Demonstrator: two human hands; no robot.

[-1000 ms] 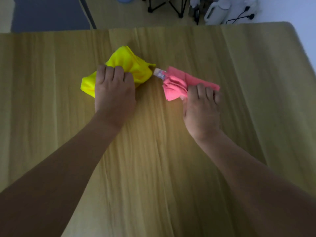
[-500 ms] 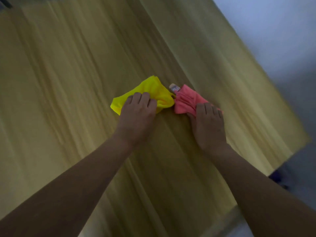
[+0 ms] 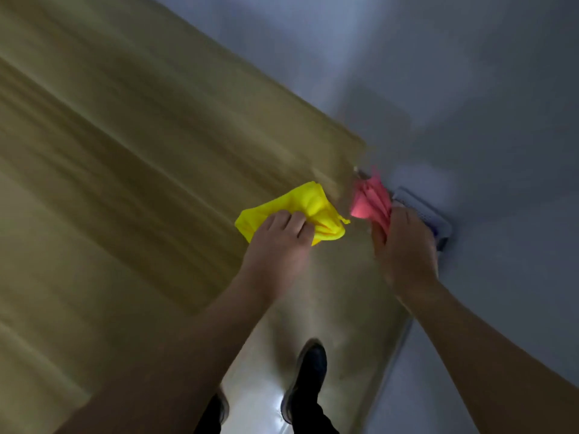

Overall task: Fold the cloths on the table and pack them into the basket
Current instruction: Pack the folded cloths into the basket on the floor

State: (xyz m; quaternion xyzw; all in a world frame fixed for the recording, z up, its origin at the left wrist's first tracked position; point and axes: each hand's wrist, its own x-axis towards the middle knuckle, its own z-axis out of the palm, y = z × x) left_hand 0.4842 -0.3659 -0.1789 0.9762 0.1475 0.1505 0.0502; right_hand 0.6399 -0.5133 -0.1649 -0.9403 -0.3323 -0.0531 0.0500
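- Over the worktop's (image 3: pixel 125 183) right edge, my right hand (image 3: pixel 405 249) grips the bunched pink cloth (image 3: pixel 371 202).
- My left hand (image 3: pixel 279 242) clutches the yellow cloth (image 3: pixel 310 208), just beside it.
- Basket isn't clearly visible; the right hand seems nearer to leaving the worktop.
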